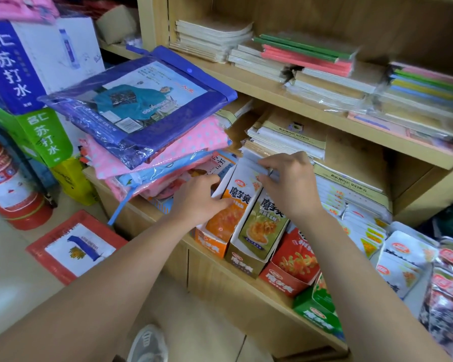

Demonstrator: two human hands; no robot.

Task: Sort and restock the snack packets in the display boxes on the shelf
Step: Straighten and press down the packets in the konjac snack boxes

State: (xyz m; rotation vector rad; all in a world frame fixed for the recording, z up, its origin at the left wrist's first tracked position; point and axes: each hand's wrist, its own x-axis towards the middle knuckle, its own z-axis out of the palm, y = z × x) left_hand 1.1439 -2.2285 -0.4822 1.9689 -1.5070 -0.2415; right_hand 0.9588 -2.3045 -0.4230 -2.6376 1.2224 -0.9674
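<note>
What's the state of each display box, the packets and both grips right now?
orange box, open top, stocked, leaning back
olive box, open top, stocked, against orange box
red box, open top, stocked
green box, open top, at shelf's front edge
loose packets, piled on shelf, outside boxes
upright packets, tops pinched together
left grip, grips orange box
right grip, pinches upright packets

Orange box (209, 242), olive box (243, 263), red box (285, 282), green box (317, 316)
</note>
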